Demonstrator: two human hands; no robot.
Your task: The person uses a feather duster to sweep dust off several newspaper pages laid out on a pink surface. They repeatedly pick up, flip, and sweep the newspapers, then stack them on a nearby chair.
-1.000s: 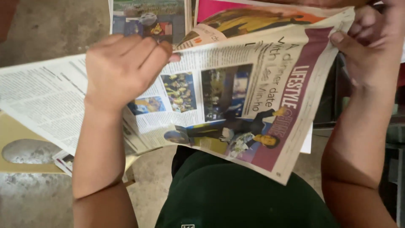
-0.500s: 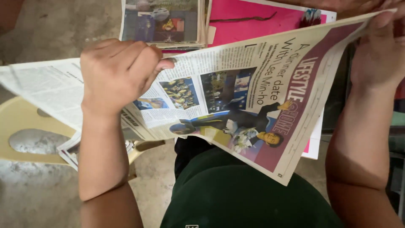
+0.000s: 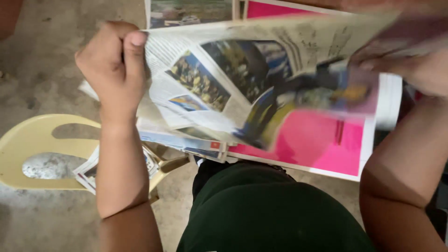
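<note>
Newsprint sheet (image 3: 242,88), thin, creased and printed with colour photos, spans between both hands above the lap. Left hand (image 3: 112,65) is clenched on its left edge, thumb pressed over the paper. Right hand (image 3: 410,65), blurred, grips the right edge. Pink page (image 3: 312,144) lies beneath; pale yellow plastic chair (image 3: 42,140) stands left.

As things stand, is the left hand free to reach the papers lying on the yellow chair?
Probably not: the left hand is clenched on the newspaper sheet, so it would have to drop its grip first. Nothing else blocks the way down to the papers on the yellow chair.
</note>
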